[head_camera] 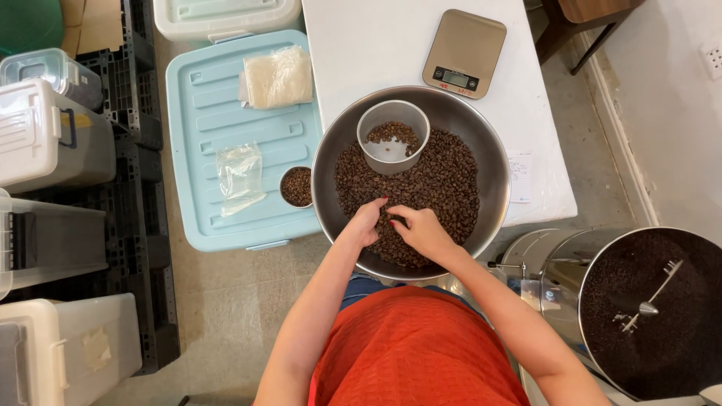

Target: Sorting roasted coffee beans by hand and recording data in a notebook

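Note:
A wide steel bowl (481, 143) rests on the near edge of a white table (361, 45), holding a layer of roasted coffee beans (444, 180). A small steel cup (392, 154) with a few beans in it stands inside the bowl at the back. My left hand (368, 222) lies on the beans at the near side, fingers curled down into them. My right hand (421, 229) is beside it, fingertips pinched together over the beans. Whether either hand holds a bean is hidden.
A flat kitchen scale (464, 53) sits behind the bowl. At the left, a light blue bin lid (203, 113) carries two plastic bags and a small cup of beans (296, 186). Lidded storage boxes (45, 135) line the far left. A round roaster cooling tray (654, 308) stands at the right.

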